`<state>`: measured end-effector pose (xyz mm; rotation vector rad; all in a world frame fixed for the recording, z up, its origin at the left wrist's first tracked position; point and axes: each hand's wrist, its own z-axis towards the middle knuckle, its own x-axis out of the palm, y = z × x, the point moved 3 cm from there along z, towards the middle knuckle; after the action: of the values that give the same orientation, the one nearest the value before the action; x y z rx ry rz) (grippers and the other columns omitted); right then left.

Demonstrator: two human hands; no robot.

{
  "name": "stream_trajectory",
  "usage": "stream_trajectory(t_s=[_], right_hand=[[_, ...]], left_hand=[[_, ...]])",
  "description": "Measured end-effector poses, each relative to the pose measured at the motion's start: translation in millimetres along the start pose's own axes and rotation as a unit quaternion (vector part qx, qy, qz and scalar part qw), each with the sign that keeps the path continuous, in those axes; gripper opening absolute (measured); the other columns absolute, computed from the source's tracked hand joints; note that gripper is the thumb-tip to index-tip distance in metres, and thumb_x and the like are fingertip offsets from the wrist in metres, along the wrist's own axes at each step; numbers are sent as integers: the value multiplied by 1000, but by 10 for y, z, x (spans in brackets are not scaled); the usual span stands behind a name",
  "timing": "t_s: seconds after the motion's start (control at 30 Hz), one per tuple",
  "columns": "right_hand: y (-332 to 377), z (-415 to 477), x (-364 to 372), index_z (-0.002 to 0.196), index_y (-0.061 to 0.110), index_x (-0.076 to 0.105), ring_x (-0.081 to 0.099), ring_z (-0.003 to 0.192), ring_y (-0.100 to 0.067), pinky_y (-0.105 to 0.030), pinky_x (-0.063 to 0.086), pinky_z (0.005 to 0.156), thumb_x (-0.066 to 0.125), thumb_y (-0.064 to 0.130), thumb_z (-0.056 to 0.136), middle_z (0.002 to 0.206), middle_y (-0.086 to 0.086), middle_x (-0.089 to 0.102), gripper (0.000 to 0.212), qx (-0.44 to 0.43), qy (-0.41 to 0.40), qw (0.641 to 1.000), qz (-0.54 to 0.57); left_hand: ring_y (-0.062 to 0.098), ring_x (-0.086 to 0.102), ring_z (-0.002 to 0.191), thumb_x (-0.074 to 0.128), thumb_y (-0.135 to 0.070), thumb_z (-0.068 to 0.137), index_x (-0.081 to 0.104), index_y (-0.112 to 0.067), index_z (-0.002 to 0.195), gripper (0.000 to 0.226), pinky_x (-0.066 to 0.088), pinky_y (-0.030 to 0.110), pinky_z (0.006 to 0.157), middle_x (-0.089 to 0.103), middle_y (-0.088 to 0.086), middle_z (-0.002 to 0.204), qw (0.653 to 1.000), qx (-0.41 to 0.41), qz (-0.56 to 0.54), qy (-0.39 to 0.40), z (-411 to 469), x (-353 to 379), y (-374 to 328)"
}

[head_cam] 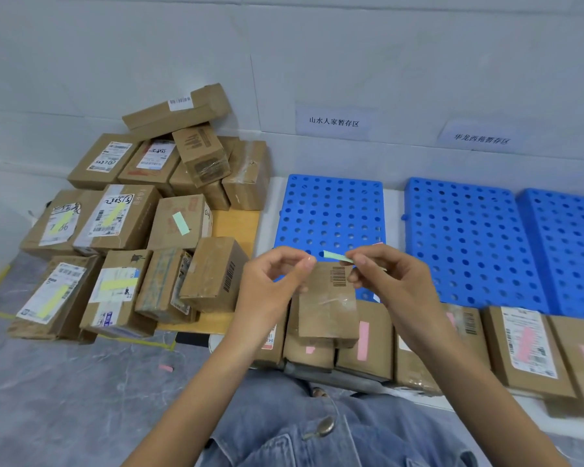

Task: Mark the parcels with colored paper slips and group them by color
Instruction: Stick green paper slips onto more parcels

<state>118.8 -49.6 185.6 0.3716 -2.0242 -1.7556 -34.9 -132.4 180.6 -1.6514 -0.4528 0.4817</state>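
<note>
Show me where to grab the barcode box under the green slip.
I'd grip the box by its left and right edges, from above. It leans face-up on the pink-slipped parcels, so those edges stand free, while parcels crowd its lower end.

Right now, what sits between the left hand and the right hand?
In the head view, a green slip, pinched by the right hand, points toward the left hand. Beneath the slip, in the same gap, sits a barcoded parcel.

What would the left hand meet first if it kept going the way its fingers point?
Probably the free end of the green slip, which the right hand pinches just beyond where the left hand points. Depth is unclear from this one view.
</note>
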Motion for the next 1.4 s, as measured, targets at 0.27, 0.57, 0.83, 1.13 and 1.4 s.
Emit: stream_trajectory(t_s=[0.27,0.57,0.83,1.13,1.4], right_hand=[[206,-125,4,88,3,70,61,61,-9,-15,49,64,62,2,85,66,-1,66,9,-88,7,993,-73],[269,-164,25,88,7,72,62,64,-8,-15,50,66,64,6,82,72,0,68,9,-121,19,988,-97],[314,-201,37,85,14,73,62,66,-9,-14,50,67,64,14,78,91,0,68,11,-158,25,980,-120],[336,-285,130,90,20,74,57,92,-11,-19,43,82,67,27,84,94,4,62,12,-318,-63,862,-389],[452,-287,203,80,12,72,58,75,-5,-21,47,71,69,13,80,77,4,65,3,-325,-36,860,-391]], left_hand=[[7,61,63,64,-8,86,69,-12,86,7,56,22,60,67,-6,65,992,-64,-101,47,-97,121,-131],[6,59,62,66,-11,83,69,-7,89,8,54,21,53,65,-4,65,989,-61,-113,80,-146,114,-235],[8,60,62,65,-8,86,67,-5,92,8,58,29,57,64,-1,65,989,-66,-98,95,-155,104,-261],[11,59,61,69,-9,83,71,-14,77,8,53,23,53,63,3,61,995,16,-35,91,-200,92,-285],[11,63,65,69,-7,83,73,-30,78,24,56,26,53,68,-5,75,993,104,35,49,-286,101,-369]])
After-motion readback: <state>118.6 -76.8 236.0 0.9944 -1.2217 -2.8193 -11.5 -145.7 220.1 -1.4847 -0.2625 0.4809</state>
